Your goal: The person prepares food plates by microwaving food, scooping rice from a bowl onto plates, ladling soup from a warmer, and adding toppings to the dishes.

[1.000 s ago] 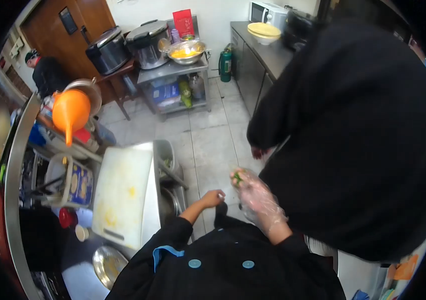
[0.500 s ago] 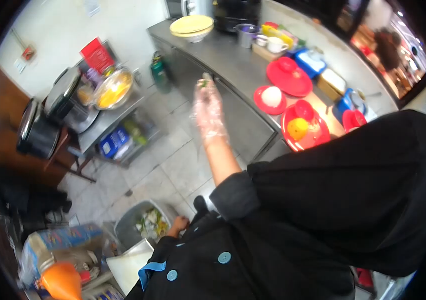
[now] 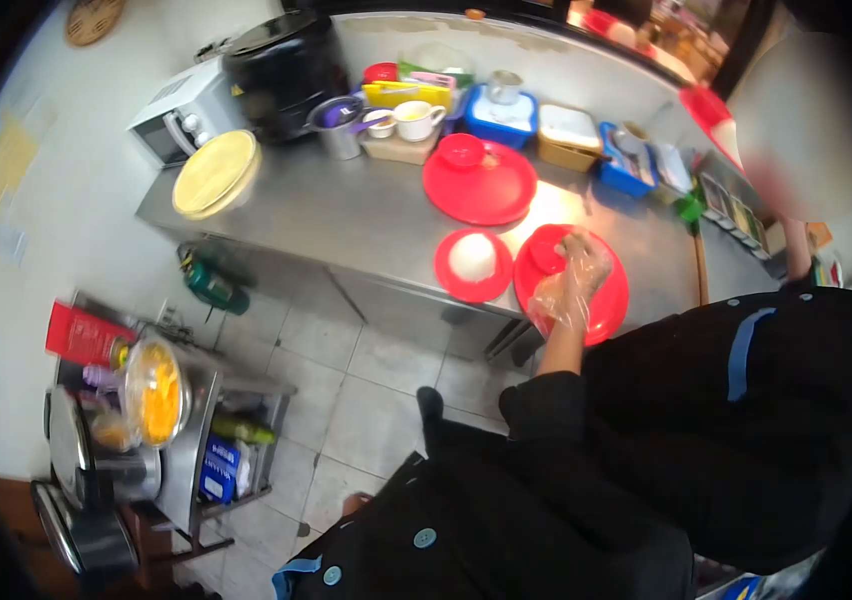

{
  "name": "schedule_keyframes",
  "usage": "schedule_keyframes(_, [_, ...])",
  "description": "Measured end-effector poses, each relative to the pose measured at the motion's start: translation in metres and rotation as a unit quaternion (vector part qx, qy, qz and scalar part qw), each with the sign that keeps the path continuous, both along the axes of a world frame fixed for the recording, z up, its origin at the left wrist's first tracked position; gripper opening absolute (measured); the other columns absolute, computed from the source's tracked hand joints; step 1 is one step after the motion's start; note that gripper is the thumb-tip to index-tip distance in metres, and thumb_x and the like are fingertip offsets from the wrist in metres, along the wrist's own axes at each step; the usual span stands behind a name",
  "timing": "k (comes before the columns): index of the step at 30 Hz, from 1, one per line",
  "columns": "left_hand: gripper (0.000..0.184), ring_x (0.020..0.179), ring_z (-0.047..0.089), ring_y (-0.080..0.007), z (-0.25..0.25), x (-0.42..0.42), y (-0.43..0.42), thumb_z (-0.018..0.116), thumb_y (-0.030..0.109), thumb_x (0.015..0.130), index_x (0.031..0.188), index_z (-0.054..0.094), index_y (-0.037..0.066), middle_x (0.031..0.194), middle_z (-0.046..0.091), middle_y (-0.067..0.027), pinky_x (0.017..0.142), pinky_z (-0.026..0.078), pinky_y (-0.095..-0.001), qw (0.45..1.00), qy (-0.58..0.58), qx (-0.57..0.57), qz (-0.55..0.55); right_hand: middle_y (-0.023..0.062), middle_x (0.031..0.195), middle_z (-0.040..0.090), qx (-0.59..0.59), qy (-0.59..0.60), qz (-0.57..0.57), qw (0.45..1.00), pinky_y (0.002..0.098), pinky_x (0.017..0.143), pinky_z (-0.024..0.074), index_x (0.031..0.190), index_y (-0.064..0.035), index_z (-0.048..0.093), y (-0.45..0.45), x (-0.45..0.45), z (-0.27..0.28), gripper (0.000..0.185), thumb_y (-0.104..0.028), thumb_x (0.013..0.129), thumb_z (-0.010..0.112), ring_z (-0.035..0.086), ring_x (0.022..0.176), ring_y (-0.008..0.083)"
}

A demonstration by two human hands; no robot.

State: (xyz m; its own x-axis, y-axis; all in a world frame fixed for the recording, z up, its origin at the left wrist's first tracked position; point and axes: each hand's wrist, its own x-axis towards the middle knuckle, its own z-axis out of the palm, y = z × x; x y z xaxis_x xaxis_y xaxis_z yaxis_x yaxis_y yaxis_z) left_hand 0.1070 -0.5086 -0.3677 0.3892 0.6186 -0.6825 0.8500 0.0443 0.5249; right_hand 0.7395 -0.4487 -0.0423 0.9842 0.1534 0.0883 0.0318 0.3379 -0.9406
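My right hand (image 3: 583, 272), in a clear plastic glove, is over a red plate (image 3: 608, 300) on the steel counter. Its fingers are curled together beside a small red bowl (image 3: 548, 250) on that plate. What they hold, if anything, is hidden. Immediately left sits a smaller red plate (image 3: 449, 285) with a white rice mound (image 3: 472, 257). Behind it lies another large red plate (image 3: 496, 200) carrying a red bowl (image 3: 461, 150). Only a bit of my bare left hand (image 3: 356, 503) shows past my black coat; its fingers are hidden.
Along the wall on the counter (image 3: 346, 215) stand a steel pot (image 3: 336, 120), a white cup (image 3: 416, 120) and blue tubs (image 3: 502, 115). A black-clad person (image 3: 746, 420) stands close on my right. At lower left, a cart holds a bowl of orange food (image 3: 159, 395).
The view has swung toward the counter. My gloved right hand, previously raised with open fingers and a small green bit at them, is now down over the red plate with fingers curled.
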Motion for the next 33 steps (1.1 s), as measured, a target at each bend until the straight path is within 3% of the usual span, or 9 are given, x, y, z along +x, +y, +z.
schedule_keyframes(3, [0.016,0.068,0.061,-0.0226,0.120,0.132,0.124,0.057,0.013,0.077,0.088,0.062,0.003,0.070,0.060,-0.0117,0.061,0.047,-0.0324,0.960,-0.113,0.195,0.169,0.0139,0.084,0.060,-0.059,-0.010,-0.025,0.998,0.0265,0.054,0.0521,0.091,0.0103,0.059,-0.009,0.014,0.008,0.017,0.007,0.074,0.058,0.059,0.067,0.0185])
schedule_keyframes(6, [0.025,0.072,0.053,-0.0154,0.303,0.329,0.202,0.062,0.003,0.077,0.102,0.061,0.003,0.083,0.055,-0.0085,0.060,0.043,-0.0261,0.862,-0.394,0.318,-0.033,0.0131,0.079,0.061,-0.066,-0.001,-0.046,0.997,0.0256,0.051,0.0524,0.086,0.0114,0.062,-0.015,0.021,0.014,0.016,0.010,0.071,0.057,0.059,0.060,0.0170])
schedule_keyframes(7, [0.026,0.078,0.055,-0.0262,0.322,0.378,0.219,0.058,-0.001,0.078,0.104,0.059,0.002,0.087,0.054,-0.0124,0.067,0.045,-0.0335,0.850,-0.407,0.304,-0.139,0.0132,0.079,0.062,-0.077,0.003,-0.043,0.996,0.0255,0.052,0.0527,0.086,0.0117,0.062,-0.015,0.022,0.018,0.016,0.010,0.071,0.057,0.059,0.061,0.0170])
schedule_keyframes(12, [0.022,0.063,0.056,-0.0247,0.319,0.583,0.229,0.053,0.005,0.083,0.103,0.060,0.002,0.070,0.053,-0.0140,0.056,0.045,-0.0324,0.745,-0.488,0.325,-0.319,0.0154,0.082,0.063,-0.142,0.025,-0.075,0.987,0.0252,0.053,0.0528,0.088,0.0111,0.062,-0.019,0.023,0.026,0.019,0.009,0.070,0.058,0.061,0.063,0.0177])
schedule_keyframes(15, [0.017,0.050,0.058,-0.0257,0.306,0.621,0.222,0.050,0.005,0.083,0.095,0.059,-0.003,0.059,0.055,-0.0159,0.049,0.048,-0.0352,0.789,-0.365,0.207,-0.448,0.0120,0.079,0.065,-0.205,-0.020,-0.083,0.975,0.0256,0.050,0.0520,0.088,0.0079,0.065,-0.016,0.013,0.028,0.021,0.008,0.067,0.059,0.062,0.062,0.0163])
schedule_keyframes(17, [0.014,0.072,0.062,-0.0375,0.301,0.642,0.223,0.056,0.007,0.075,0.080,0.061,-0.004,0.071,0.060,-0.0254,0.064,0.050,-0.0445,0.860,-0.269,0.053,-0.430,0.0110,0.078,0.064,-0.240,-0.011,-0.088,0.967,0.0246,0.052,0.0519,0.085,0.0071,0.065,-0.010,0.010,0.032,0.017,0.006,0.069,0.060,0.061,0.061,0.0153])
schedule_keyframes(21, [0.015,0.073,0.062,-0.0386,0.309,0.654,0.222,0.056,0.008,0.075,0.069,0.060,-0.005,0.070,0.059,-0.0273,0.062,0.050,-0.0443,0.836,-0.269,0.073,-0.472,0.0095,0.073,0.065,-0.351,0.003,-0.088,0.932,0.0252,0.053,0.0507,0.084,0.0037,0.066,0.002,0.008,0.040,0.017,0.005,0.068,0.059,0.061,0.058,0.0133])
schedule_keyframes(23, [0.018,0.041,0.057,-0.0234,0.299,0.658,0.223,0.052,0.009,0.082,0.088,0.056,-0.008,0.054,0.056,-0.0179,0.039,0.048,-0.0358,0.777,-0.306,0.140,-0.533,0.0090,0.071,0.065,-0.381,0.000,-0.094,0.920,0.0266,0.052,0.0505,0.082,0.0019,0.067,0.003,0.013,0.042,0.018,0.006,0.067,0.058,0.060,0.054,0.0130])
schedule_keyframes(33, [0.036,0.060,0.062,-0.0265,0.357,0.574,0.311,0.065,0.022,0.077,0.104,0.058,0.000,0.069,0.061,-0.0203,0.057,0.048,-0.0365,0.803,-0.413,0.075,-0.423,0.0080,0.066,0.060,-0.445,0.016,-0.035,0.895,0.0284,0.050,0.0498,0.078,0.0025,0.063,0.006,0.025,0.020,0.014,0.008,0.067,0.058,0.061,0.057,0.0148])
